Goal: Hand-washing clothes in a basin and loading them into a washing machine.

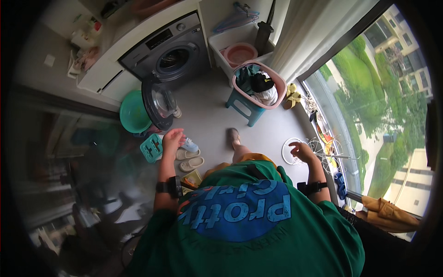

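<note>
My left hand (174, 140) is raised with loosely bent fingers and holds nothing visible. In the picture it appears just below the washing machine's swung-out round door (160, 104) and beside a pale blue shoe (190, 145). My right hand (301, 152) hangs in the air with its fingers partly curled, nothing in them. It overlaps the white ring base (284, 152) of a wire rack (323, 149). Farther ahead, a pink laundry basket (282, 80) with dark and white clothes (264, 86) rests on a blue plastic stool (247, 107). The grey front-loading washing machine (173, 52) stands with its drum opening uncovered.
A green basin (133, 116) and a teal plastic crate (151, 149) are at the left. Beige clogs (191, 163) lie near my legs. Behind the basket is a white sink (221, 43) with a pink basin (240, 53). Yellow slippers (292, 96) lie near the window (367, 104).
</note>
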Available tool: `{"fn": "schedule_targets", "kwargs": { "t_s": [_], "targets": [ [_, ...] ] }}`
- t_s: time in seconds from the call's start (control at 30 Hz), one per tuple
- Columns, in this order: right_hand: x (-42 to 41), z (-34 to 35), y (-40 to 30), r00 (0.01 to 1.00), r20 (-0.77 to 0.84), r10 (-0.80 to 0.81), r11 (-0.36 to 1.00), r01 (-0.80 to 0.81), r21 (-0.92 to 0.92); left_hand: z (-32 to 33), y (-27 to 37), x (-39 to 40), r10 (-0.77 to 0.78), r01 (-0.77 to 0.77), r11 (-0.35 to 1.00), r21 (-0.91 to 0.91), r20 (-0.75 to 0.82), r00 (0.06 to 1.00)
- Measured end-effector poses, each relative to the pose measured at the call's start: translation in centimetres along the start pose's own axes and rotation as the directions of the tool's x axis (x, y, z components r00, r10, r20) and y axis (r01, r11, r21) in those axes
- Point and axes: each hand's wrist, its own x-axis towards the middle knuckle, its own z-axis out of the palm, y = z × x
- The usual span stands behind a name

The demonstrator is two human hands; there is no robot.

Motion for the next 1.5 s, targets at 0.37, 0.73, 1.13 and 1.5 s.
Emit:
{"fn": "schedule_targets", "kwargs": {
  "t_s": [0.37, 0.73, 1.13, 1.5],
  "targets": [
    [21.0, -1.8, -8.3, 0.995, -0.007, 0.095, 0.943, -0.088, 0.320, -5.5, 3.6, 11.5, -0.209, 0.211, 0.977, 0.015, -0.104, 0.972],
    [37.1, 0.4, -12.3, 0.818, -0.520, 0.245, 0.830, -0.454, -0.323, -4.9, 11.7, 22.6, -0.245, 0.245, 0.928, 0.281, -0.038, 0.969],
    [33.2, -4.0, -19.5, 0.584, -0.656, 0.478, 0.871, -0.413, 0.268, 8.6, 15.0, 36.9, -0.380, 0.128, 0.899, 0.420, 0.597, 0.706],
    [38.2, 5.3, -36.8, 0.876, -0.480, -0.050, 0.899, 0.248, 0.360, 12.4, 14.2, 37.6, -0.589, 0.612, 0.781, 0.122, 0.471, 0.657]
  ]
}}
